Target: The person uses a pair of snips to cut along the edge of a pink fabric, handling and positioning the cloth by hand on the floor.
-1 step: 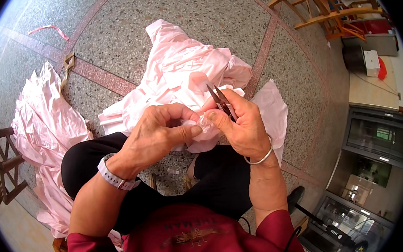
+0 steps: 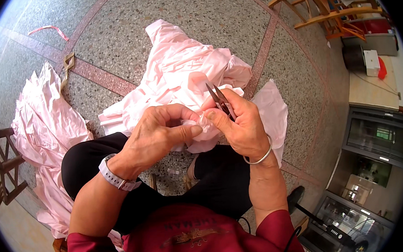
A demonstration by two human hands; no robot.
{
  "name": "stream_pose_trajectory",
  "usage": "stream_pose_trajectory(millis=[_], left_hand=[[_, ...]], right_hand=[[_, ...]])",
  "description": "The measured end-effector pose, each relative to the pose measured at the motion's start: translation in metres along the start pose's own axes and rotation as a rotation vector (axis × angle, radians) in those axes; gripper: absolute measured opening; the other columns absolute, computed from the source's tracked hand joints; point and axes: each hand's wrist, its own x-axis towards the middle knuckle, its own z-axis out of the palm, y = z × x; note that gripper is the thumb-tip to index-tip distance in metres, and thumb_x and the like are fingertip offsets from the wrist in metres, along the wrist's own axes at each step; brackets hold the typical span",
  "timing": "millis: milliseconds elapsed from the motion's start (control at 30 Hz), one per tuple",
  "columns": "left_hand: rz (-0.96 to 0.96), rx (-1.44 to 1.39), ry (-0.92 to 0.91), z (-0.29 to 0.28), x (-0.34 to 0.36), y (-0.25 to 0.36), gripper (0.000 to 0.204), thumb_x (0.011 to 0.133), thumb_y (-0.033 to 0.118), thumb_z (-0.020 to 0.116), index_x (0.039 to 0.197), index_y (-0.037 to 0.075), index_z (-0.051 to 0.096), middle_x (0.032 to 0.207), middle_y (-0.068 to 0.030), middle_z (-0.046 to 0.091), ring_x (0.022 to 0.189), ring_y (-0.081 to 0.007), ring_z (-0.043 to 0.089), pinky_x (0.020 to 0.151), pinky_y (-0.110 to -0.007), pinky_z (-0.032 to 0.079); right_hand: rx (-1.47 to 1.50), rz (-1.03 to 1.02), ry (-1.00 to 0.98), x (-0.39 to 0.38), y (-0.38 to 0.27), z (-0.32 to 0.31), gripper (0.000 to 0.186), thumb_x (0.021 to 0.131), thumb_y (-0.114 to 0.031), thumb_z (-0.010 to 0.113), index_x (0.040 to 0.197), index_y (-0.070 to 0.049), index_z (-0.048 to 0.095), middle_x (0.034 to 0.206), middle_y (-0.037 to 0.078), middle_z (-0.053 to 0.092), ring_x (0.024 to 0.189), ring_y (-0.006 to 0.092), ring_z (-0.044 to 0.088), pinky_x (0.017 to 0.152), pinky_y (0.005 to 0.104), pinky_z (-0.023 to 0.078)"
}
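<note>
- Left hand (image 2: 152, 131): fingers pinching the near end of the pink fabric (image 2: 174, 66).
- Pink fabric: bunched, long axis running away across the floor (image 2: 110, 48).
- Right hand (image 2: 240, 123): fingers holding dark snips (image 2: 224, 103), tips pointing forward, slightly left.

The light is bright and seems to come from the upper left, where the floor (image 2: 110, 43) is pale and bluish. The pink cloth (image 2: 173, 62) looks almost white on some folds, while the black trousers (image 2: 224, 171) show few details. The left hand (image 2: 152, 134) and right hand (image 2: 245, 127) are quite sharp. The glass cabinet (image 2: 370, 134) shows small reflections and bends toward the round black rim of the view.
</note>
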Motion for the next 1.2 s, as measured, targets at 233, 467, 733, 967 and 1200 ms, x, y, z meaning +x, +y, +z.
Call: stream_pose_trajectory(millis=[233, 467, 733, 967, 1200], left_hand=[[0.009, -0.271, 0.142, 0.002, 0.001, -0.009, 0.008, 0.088, 0.006, 0.07, 0.094, 0.002, 0.068, 0.088, -0.004, 0.069, 0.08, -0.0124, 0.065, 0.073, -0.025, 0.052], [0.11, -0.338, 0.17, 0.004, 0.003, -0.007, 0.011, 0.09, 0.01, 0.069, 0.097, 0.001, 0.068, 0.085, -0.0052, 0.07, 0.073, -0.0095, 0.064, 0.067, -0.024, 0.051], [0.133, -0.367, 0.151, 0.005, 0.004, -0.009, 0.011, 0.09, 0.008, 0.069, 0.098, 0.001, 0.069, 0.089, -0.0045, 0.07, 0.078, -0.0085, 0.063, 0.07, -0.023, 0.05], [0.119, -0.37, 0.149, 0.005, 0.003, -0.009, 0.01, 0.09, 0.008, 0.068, 0.098, 0.002, 0.069, 0.089, -0.0038, 0.07, 0.076, -0.0078, 0.061, 0.069, -0.023, 0.05], [0.122, -0.347, 0.15, 0.004, 0.003, -0.011, 0.01, 0.09, 0.008, 0.068, 0.098, 0.002, 0.069, 0.089, -0.0038, 0.07, 0.075, -0.0072, 0.061, 0.067, -0.023, 0.049]], right_hand=[[0.006, -0.04, 0.203, -0.012, -0.018, 0.0, 0.018, 0.095, -0.008, 0.058, 0.109, 0.002, 0.061, 0.073, 0.005, 0.061, 0.064, 0.0106, 0.056, 0.062, 0.0264, 0.048], [-0.037, 0.139, -0.092, -0.021, -0.033, 0.013, 0.024, 0.1, -0.013, 0.049, 0.117, 0.002, 0.057, 0.058, 0.006, 0.056, 0.052, 0.0148, 0.057, 0.053, 0.0296, 0.046], [-0.079, 0.158, -0.103, -0.019, -0.032, 0.011, 0.024, 0.1, -0.014, 0.048, 0.117, 0.003, 0.055, 0.058, 0.007, 0.056, 0.052, 0.0159, 0.057, 0.052, 0.0302, 0.045], [-0.094, 0.11, -0.098, -0.02, -0.028, 0.01, 0.025, 0.1, -0.013, 0.049, 0.119, 0.003, 0.055, 0.057, 0.007, 0.056, 0.051, 0.0159, 0.057, 0.05, 0.0305, 0.044], [-0.09, 0.122, -0.103, -0.018, -0.028, 0.008, 0.023, 0.099, -0.013, 0.05, 0.116, 0.001, 0.057, 0.056, 0.007, 0.056, 0.049, 0.0157, 0.056, 0.05, 0.0305, 0.044]])
